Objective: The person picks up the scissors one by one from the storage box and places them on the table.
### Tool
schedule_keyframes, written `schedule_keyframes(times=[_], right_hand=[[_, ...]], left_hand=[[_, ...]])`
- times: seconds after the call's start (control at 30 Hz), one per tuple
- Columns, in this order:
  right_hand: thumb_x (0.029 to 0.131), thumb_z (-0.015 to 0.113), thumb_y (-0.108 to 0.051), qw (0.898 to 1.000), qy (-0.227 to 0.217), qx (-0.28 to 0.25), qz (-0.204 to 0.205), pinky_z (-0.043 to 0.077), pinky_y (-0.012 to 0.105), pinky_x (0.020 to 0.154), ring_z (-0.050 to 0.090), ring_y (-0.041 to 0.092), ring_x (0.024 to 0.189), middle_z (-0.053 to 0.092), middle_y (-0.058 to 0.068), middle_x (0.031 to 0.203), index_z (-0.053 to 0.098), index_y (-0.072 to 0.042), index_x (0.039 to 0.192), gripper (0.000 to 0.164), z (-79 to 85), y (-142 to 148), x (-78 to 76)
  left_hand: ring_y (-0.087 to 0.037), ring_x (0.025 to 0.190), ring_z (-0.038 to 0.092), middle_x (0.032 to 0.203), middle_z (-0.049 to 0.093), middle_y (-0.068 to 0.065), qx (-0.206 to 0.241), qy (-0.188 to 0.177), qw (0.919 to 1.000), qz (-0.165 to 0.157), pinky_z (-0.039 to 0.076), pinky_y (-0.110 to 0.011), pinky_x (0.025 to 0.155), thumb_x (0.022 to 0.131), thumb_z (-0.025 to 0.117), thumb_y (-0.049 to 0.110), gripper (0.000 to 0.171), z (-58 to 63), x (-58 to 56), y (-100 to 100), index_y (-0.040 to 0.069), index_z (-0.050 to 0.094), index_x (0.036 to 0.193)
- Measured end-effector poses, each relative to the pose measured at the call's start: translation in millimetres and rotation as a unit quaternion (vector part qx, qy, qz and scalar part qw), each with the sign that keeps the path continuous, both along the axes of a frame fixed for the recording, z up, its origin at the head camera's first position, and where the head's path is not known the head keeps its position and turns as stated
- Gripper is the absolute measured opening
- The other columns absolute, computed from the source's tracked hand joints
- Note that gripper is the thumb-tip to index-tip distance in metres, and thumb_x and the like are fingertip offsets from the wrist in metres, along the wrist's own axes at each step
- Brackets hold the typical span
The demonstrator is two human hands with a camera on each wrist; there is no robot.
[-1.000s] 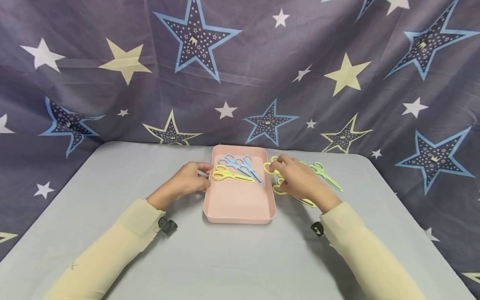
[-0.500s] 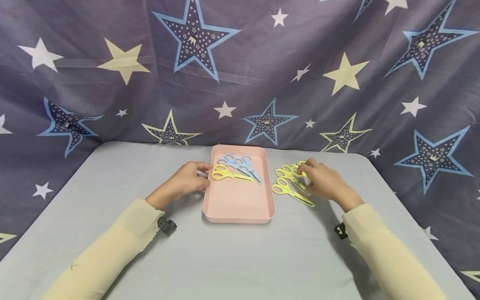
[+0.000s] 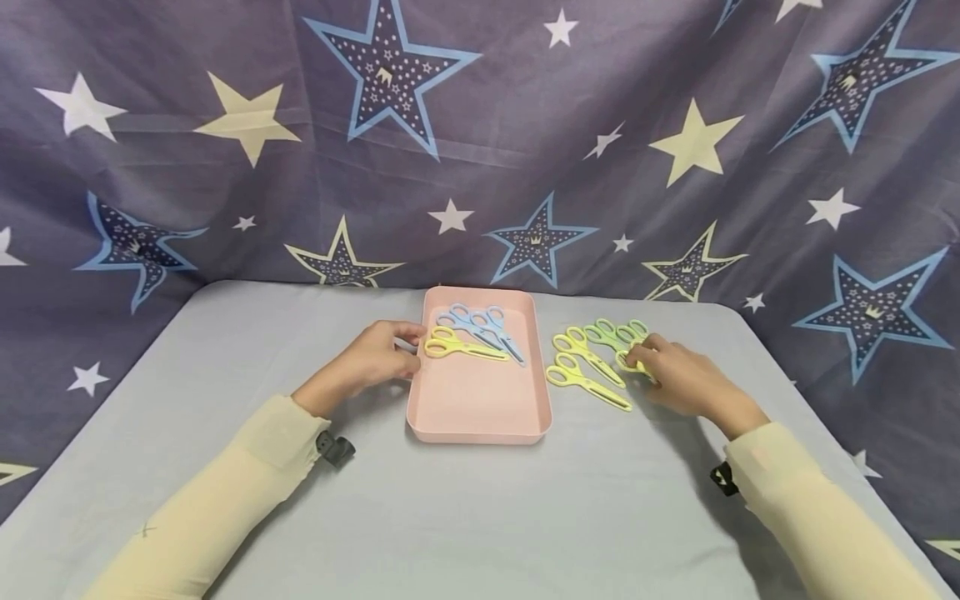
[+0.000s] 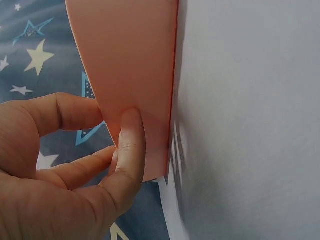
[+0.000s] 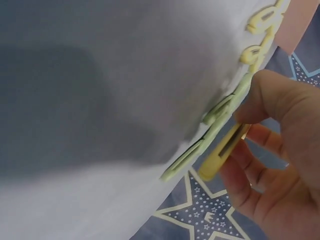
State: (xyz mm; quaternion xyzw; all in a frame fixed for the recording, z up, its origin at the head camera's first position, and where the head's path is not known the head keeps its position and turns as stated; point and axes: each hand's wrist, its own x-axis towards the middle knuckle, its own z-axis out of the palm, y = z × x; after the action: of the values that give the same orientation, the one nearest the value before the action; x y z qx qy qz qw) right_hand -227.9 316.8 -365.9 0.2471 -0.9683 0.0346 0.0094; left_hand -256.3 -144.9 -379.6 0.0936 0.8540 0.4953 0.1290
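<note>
On the desk (image 3: 480,517), the right hand (image 3: 686,382) pinches yellow scissors (image 5: 216,162), just right of two loose yellow pairs (image 3: 581,382). The left hand's (image 3: 367,364) fingers grip the pink tray (image 3: 480,408); inside lie one yellow pair (image 3: 471,348) and, farther, two blue pairs (image 3: 486,332). Two green pairs (image 3: 618,339) lie far right.

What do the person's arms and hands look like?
The long cream fabric left sleeve carries a small dark X-like mark; the right sleeve is cream fabric too. A small black device shows at each cuff. Left hand and right hand are ungloved.
</note>
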Motion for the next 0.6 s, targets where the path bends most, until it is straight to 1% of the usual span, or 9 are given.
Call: schedule_keyframes(times=[0.17,0.27,0.43,0.6], right_hand=[[0.072,0.072,0.003,1.0,-0.003,0.004,0.011,0.049,0.037,0.057,0.057,0.022,0.081,0.06,0.009,0.112,0.068,-0.013,0.117,0.047,-4.7,9,6.3],[0.07,0.072,0.004,1.0,-0.011,0.005,0.013,0.049,0.038,0.057,0.059,0.024,0.084,0.06,0.009,0.112,0.068,-0.013,0.116,0.05,-7.0,13,8.9],[0.07,0.073,0.003,1.0,-0.025,0.005,0.012,0.051,0.04,0.06,0.061,0.026,0.089,0.06,0.009,0.117,0.068,-0.015,0.117,0.051,-9.4,17,13.3],[0.071,0.072,0.004,0.999,-0.031,-0.001,0.013,0.045,0.035,0.057,0.055,0.02,0.082,0.059,0.007,0.114,0.068,-0.016,0.118,0.051,-10.6,22,16.9]], left_hand=[[-0.023,0.093,0.067,0.132,0.056,-0.022,0.004,-0.004,1.0,0.0,0.061,-0.029,0.077,0.079,0.061,-0.002,0.068,0.3,-0.3,1,-0.005,0.051,0.146],[-0.023,0.094,0.067,0.133,0.056,-0.023,0.003,-0.006,1.0,0.0,0.061,-0.029,0.077,0.079,0.061,-0.002,0.069,-0.1,-0.8,1,-0.004,0.05,0.147],[-0.023,0.095,0.067,0.134,0.055,-0.022,0.002,-0.009,1.0,0.0,0.061,-0.029,0.078,0.079,0.061,-0.002,0.069,-1.2,-1.1,0,-0.004,0.05,0.147],[-0.024,0.096,0.067,0.133,0.055,-0.021,0.002,-0.012,0.9999,0.002,0.062,-0.03,0.079,0.079,0.061,-0.002,0.068,-1.2,0.0,1,-0.003,0.051,0.147]])
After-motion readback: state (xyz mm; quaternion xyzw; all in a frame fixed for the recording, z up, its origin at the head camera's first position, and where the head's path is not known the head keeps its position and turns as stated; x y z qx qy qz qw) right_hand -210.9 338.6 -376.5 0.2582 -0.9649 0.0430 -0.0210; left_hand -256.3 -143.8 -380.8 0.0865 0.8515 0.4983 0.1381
